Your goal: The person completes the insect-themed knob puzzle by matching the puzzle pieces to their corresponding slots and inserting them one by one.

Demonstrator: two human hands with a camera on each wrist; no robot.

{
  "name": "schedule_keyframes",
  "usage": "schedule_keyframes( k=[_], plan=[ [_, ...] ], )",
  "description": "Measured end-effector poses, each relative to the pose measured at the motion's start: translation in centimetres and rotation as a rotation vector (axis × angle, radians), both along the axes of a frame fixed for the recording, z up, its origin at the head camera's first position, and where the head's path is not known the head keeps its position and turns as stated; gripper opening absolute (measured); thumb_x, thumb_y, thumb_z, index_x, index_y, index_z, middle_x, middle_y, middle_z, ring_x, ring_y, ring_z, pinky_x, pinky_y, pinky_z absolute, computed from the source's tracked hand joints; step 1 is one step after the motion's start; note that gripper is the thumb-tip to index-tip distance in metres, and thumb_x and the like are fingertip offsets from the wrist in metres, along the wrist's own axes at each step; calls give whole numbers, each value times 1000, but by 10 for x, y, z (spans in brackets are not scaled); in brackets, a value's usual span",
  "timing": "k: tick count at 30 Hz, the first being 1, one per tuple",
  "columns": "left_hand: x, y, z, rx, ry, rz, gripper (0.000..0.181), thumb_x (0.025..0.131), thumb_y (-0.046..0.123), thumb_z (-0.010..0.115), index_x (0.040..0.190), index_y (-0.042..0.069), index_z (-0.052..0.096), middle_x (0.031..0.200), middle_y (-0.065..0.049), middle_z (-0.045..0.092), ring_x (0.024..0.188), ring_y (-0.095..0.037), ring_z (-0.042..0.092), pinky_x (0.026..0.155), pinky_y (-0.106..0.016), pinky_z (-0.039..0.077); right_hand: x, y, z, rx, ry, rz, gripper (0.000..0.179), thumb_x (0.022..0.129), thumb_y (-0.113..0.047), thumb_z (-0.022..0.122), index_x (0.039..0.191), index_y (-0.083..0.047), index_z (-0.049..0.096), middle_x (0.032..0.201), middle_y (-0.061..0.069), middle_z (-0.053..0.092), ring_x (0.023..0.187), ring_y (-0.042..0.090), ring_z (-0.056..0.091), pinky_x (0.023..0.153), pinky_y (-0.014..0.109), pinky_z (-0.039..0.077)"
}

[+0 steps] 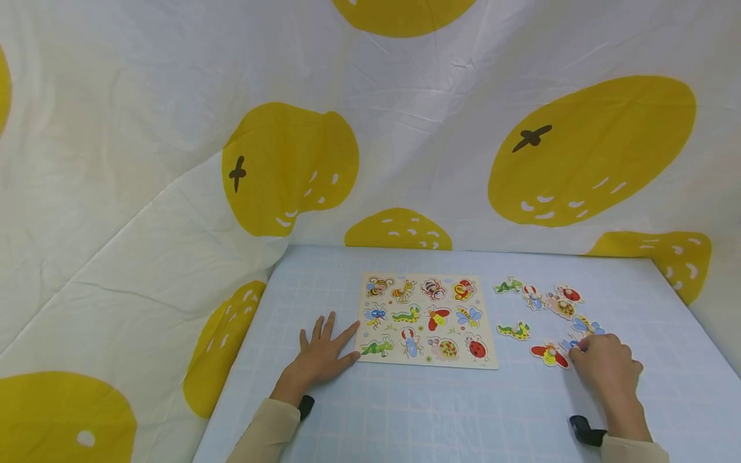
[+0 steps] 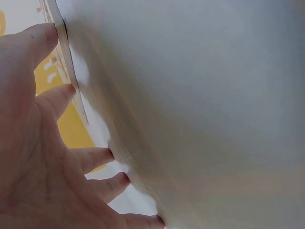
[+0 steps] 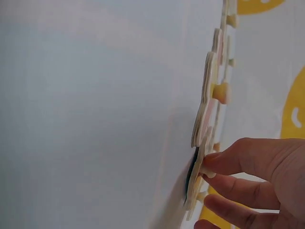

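Note:
My right hand (image 1: 610, 366) pinches the small pale knob (image 3: 208, 172) of a blue insect puzzle piece (image 1: 570, 346) between thumb and finger. In the right wrist view the piece's edge tilts, with a dark shadow under it. Right beside it is a red-winged yellow insect piece (image 1: 549, 355). My left hand (image 1: 321, 360) lies with its fingers spread on the table, thumb and index fingertip at the left edge of a wooden puzzle board (image 1: 491, 363) that bears rows of insect pictures.
Loose knobbed pieces lie right of the board: a green grasshopper (image 1: 508, 285), a caterpillar (image 1: 514, 331), a blue beetle (image 1: 532, 298), a snail (image 1: 561, 307), a ladybug (image 1: 570, 294) and a dragonfly (image 1: 588, 325). A fruit-patterned cloth (image 1: 405, 180) hangs behind the pale blue table (image 1: 440, 411).

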State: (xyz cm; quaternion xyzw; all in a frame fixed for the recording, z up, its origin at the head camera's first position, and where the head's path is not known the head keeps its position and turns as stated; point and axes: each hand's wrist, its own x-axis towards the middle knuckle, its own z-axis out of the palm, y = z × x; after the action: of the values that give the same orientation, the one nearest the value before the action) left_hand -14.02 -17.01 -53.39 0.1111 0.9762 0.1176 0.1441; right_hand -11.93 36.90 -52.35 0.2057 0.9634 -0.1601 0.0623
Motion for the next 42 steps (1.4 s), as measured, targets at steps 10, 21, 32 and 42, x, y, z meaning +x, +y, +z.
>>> schedule_keyframes(
  k=[10,21,32,42],
  plan=[
    [-1,0,-4,-14,2,7,70,95,65,52,157,42,29,166,-18,7,149,-46,2,108,-75,2,-5,-8,14,9,47,19,29,85,-13,73,97,13,68,102,35,52,93,52,46,80,72,36],
    [0,-1,-4,-7,6,7,69,95,64,52,157,41,31,166,-18,8,149,-46,3,108,-76,3,-18,-51,24,4,169,167,21,84,-14,73,90,6,71,103,31,57,90,47,50,76,72,39],
    [-1,0,-1,-16,-13,12,70,95,64,53,157,43,29,166,-17,7,149,-45,1,109,-74,2,-38,-96,24,-4,315,317,13,82,-12,74,82,1,74,111,29,62,105,50,53,81,74,37],
    [-1,-1,-2,-18,-18,11,69,95,64,52,157,42,29,166,-18,7,149,-46,1,108,-75,3,-59,-143,26,-44,327,429,11,84,-14,76,80,-5,74,113,24,62,109,46,54,87,71,37]
  ],
)
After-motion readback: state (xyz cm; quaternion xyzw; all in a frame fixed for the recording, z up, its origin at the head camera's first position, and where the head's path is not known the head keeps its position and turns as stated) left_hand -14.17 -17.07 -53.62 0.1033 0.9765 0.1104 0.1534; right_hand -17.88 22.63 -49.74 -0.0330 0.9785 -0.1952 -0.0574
